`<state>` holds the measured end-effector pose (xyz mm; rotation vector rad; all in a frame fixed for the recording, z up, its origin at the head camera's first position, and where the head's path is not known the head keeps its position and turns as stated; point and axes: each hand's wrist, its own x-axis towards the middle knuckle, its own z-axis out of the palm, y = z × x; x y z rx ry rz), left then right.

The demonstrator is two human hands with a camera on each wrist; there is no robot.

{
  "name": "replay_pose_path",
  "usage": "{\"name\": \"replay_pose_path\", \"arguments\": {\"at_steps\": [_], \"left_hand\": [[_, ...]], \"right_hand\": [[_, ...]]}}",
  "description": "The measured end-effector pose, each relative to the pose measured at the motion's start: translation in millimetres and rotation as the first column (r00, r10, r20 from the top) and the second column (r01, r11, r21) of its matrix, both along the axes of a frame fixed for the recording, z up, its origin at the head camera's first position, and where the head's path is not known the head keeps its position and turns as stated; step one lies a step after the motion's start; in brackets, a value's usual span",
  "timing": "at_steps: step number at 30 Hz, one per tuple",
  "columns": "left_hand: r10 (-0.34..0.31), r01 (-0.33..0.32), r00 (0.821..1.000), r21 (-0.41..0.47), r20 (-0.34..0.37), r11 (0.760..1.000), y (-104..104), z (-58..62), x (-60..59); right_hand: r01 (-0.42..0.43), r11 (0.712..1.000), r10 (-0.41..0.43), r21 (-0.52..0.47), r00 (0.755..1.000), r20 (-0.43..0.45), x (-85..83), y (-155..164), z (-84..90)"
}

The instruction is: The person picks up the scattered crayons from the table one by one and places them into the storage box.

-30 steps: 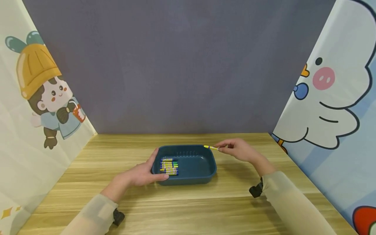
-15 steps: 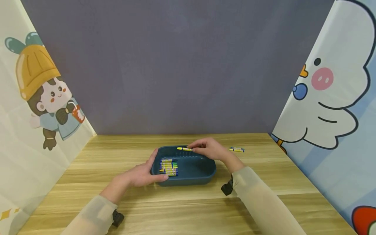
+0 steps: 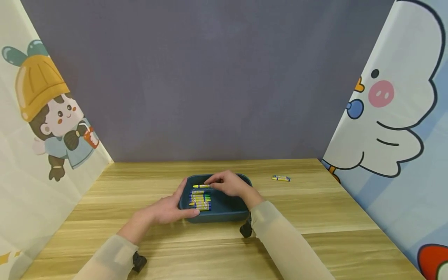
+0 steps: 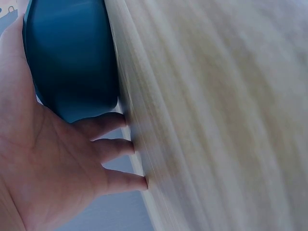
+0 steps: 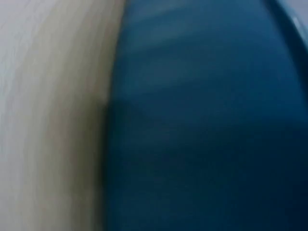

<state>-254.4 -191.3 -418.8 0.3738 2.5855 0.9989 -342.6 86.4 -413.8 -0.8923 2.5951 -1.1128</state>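
A dark teal plastic basin [image 3: 224, 216] stands on the wooden table. My left hand [image 3: 167, 208] holds its left end, the thumb along the near rim and a finger at the far left corner. In the left wrist view, the fingertips [image 4: 139, 182] reach down to the table beside the basin wall [image 4: 72, 53]. My right hand [image 3: 228, 182] is over the basin and pinches a yellow crayon [image 3: 200, 186] lying sideways. Just nearer, a row of several crayons [image 3: 200, 202] lies at the left inside. The right wrist view is blurred and shows mainly the basin wall [image 5: 202, 115].
Crayons [image 3: 281, 178] lie on the table [image 3: 315, 210] right of the basin; I cannot tell exactly how many. A grey backdrop [image 3: 217, 77] rises behind the table. Printed cartoon panels [image 3: 392, 116] flank both sides.
My right hand has carried the yellow crayon leftward from beyond the basin's right end to the far side of the crayon row. My left hand has stayed at the basin.
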Motion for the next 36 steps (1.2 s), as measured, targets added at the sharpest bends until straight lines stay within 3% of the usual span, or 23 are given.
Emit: {"name": "replay_pose_path", "arguments": {"at_steps": [9,25,36], "left_hand": [[-0.010,0.010,1.000,-0.008,0.000,1.000,-2,0.2,0.1],[-0.032,0.032,0.999,-0.021,-0.017,0.999,-3,-1.2,-1.0],[-0.034,0.033,0.999,-0.015,-0.031,0.999,-2,-0.5,-0.6]], "right_hand": [[0.017,0.993,-0.009,0.118,0.998,-0.062,2.0,-16,-13.9],[0.018,0.956,0.025,0.294,0.989,-0.143,9.1,-17,-15.2],[0.009,0.954,0.049,0.299,0.982,-0.185,8.6,-17,-17.0]]}}
